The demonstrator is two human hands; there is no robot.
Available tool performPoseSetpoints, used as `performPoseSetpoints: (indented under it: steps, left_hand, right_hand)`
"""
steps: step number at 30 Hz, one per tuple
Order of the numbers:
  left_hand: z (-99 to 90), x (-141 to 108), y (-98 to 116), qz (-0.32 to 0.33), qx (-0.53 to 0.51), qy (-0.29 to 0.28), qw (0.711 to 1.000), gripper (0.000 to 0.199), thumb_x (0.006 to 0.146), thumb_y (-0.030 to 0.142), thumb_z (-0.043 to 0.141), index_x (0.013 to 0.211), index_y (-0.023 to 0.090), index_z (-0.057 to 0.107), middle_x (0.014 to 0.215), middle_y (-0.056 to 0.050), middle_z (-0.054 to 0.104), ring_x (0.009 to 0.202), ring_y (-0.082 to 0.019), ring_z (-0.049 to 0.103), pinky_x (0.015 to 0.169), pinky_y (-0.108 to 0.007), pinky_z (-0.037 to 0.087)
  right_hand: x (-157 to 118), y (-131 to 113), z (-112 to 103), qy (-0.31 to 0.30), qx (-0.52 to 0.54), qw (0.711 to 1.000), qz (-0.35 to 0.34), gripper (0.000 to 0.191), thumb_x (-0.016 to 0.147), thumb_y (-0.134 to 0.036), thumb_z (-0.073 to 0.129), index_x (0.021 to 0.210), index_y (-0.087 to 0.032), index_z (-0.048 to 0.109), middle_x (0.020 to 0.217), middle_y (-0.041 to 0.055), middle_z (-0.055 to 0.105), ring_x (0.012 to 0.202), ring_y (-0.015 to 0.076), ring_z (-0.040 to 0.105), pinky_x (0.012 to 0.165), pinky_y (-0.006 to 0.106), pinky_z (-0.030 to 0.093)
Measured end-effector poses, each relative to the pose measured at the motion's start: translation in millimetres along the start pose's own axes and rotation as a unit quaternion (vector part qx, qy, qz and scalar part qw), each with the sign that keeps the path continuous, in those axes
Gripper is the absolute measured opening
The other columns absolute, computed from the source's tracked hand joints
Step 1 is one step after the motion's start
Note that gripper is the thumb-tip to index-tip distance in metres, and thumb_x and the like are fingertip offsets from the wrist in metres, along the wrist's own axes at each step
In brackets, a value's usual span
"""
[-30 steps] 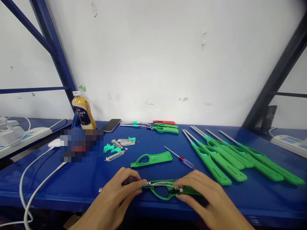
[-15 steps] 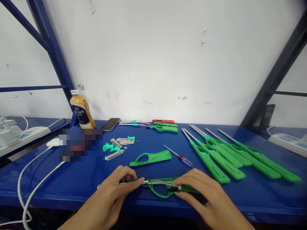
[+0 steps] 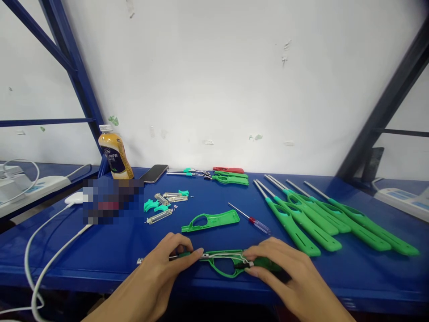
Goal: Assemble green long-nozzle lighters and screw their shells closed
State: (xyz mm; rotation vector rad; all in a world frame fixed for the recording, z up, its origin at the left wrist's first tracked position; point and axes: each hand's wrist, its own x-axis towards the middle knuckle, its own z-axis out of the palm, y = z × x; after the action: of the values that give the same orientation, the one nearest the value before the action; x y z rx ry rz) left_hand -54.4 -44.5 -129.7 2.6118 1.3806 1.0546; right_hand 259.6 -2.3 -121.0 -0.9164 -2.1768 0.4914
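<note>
An opened green lighter shell half [image 3: 223, 271] lies at the table's front edge, with thin white wires [image 3: 224, 255] running along it. My left hand [image 3: 170, 259] pinches the lighter's rod end between thumb and fingers; a metal tip [image 3: 140, 260] pokes out to its left. At the handle, my right hand [image 3: 275, 264] is closed around a small black igniter part [image 3: 241, 265] and the wire ends. Its fingers partly cover the shell's right end. Just beyond my hands lies the other green shell half [image 3: 214, 220].
A screwdriver [image 3: 253, 220] lies behind my right hand. Several assembled green lighters [image 3: 301, 228] are at right. Clear fuel tubes [image 3: 160, 216] and teal triggers [image 3: 151, 205] lie left, with a phone [image 3: 154, 173], bottle [image 3: 115, 154] and white cable [image 3: 50, 259] further left.
Both hands stay almost in place. The metal tip beside my left hand shows slightly more, and the black part at my right fingertips has shifted very slightly.
</note>
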Motion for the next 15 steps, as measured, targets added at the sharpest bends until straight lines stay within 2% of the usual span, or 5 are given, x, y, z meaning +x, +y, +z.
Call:
performPoseSetpoints:
  steps: [3, 7, 11, 15]
  left_hand:
    - [-4.8, 5, 3, -0.008, -0.004, -0.008, 1.000, 0.051, 0.105, 0.010, 0.039, 0.129, 0.038, 0.074, 0.107, -0.005, 0.066, 0.086, -0.014, 0.068, 0.078, -0.021, 0.062]
    - [-11.4, 9, 6, 0.006, -0.009, -0.016, 1.000, 0.055, 0.104, 0.007, 0.036, 0.135, 0.035, 0.071, 0.106, -0.005, 0.063, 0.087, -0.012, 0.066, 0.083, -0.021, 0.061]
    - [-12.2, 6, 6, -0.012, -0.013, -0.052, 0.998, 0.058, 0.105, 0.006, 0.031, 0.144, 0.035, 0.063, 0.113, -0.007, 0.062, 0.091, -0.013, 0.068, 0.081, -0.020, 0.060]
    - [-14.2, 1, 8, -0.044, -0.002, -0.073, 0.996, 0.047, 0.111, 0.017, 0.039, 0.150, 0.036, 0.056, 0.128, -0.007, 0.062, 0.107, -0.018, 0.070, 0.091, -0.027, 0.062]
  right_hand:
    - [0, 0, 0, 0.001, 0.010, 1.000, 0.006, 0.007, 0.104, -0.035, 0.069, 0.104, -0.033, 0.076, 0.100, -0.0034, 0.079, 0.092, 0.0174, 0.075, 0.083, 0.023, 0.058]
    - [2, 0, 1, 0.000, 0.017, 1.000, -0.004, 0.008, 0.104, -0.033, 0.069, 0.100, -0.030, 0.076, 0.100, -0.0018, 0.079, 0.095, 0.0177, 0.075, 0.087, 0.024, 0.057]
    - [2, 0, 1, 0.005, 0.025, 1.000, -0.009, 0.008, 0.104, -0.033, 0.070, 0.100, -0.030, 0.075, 0.099, -0.0028, 0.079, 0.093, 0.0163, 0.075, 0.086, 0.022, 0.057]
    - [2, 0, 0, 0.005, 0.023, 1.000, -0.002, 0.010, 0.104, -0.035, 0.069, 0.099, -0.030, 0.076, 0.098, -0.0031, 0.079, 0.092, 0.0161, 0.075, 0.085, 0.021, 0.057]
